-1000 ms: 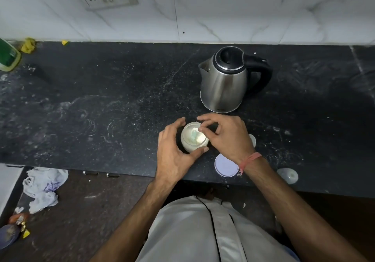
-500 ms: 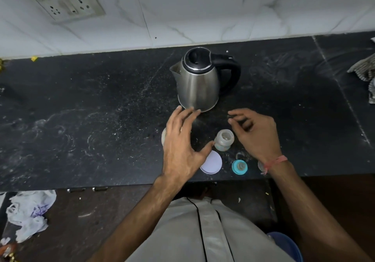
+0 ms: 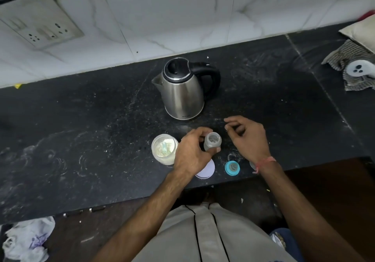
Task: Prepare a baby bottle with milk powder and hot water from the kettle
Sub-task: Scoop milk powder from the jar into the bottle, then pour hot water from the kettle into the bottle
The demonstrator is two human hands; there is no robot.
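Baby bottle (image 3: 212,143) stands upright and uncapped near the front of the bench (image 3: 81,123), just on the near side of the kettle (image 3: 183,91). My left hand (image 3: 192,154) is curled round its left flank, thumb low on the near side. My right hand (image 3: 246,138) hovers just right of the bottle, fingers loosely bent, holding nothing that I can make out.

Powder jar (image 3: 164,149) sits open just left of the left hand, with a pale scoop (image 3: 164,147) lying in the powder. Its white lid (image 3: 206,169) lies partly under my left wrist. The teal teat ring (image 3: 232,167) rests near the bench's front edge, right of the lid. Something small and pale lies under my right wrist; I cannot identify it.

Risks, as I judge them:
- The bottle mouth is narrow, so a full scoop could spill powder onto the bench, which is already dusted with white specks.
- The bottle is light, so a one-sided hold may let it tip when the scoop touches the rim.
- The kettle spout points left, away from the bottle, so pouring needs a turn of the kettle. Hot water could then hit my left hand.
- The teat ring and lid lie close to the edge, where a forearm sweep could knock them to the floor.
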